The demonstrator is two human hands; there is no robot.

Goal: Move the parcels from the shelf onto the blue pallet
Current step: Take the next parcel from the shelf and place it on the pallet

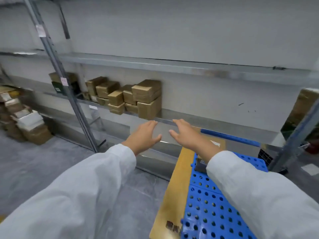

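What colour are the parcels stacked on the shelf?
Brown cardboard; the parcels on the shelf show best in the head view, its only view.

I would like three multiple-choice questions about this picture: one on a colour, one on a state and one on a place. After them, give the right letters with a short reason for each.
1. Which colour is the pallet?
A) red
B) blue
C) green

2. In what state are the left hand and the right hand?
A) both are fists
B) one is open, one is a fist
C) both are open and hold nothing

3. Where are the brown parcels nearest the hands?
A) on the shelf
B) on the pallet
C) in the hands

Answers:
1 B: the perforated plastic at lower right is blue.
2 C: the fingers of both hands are spread and nothing lies between them.
3 A: they are stacked on the shelf, left of and beyond the hands.
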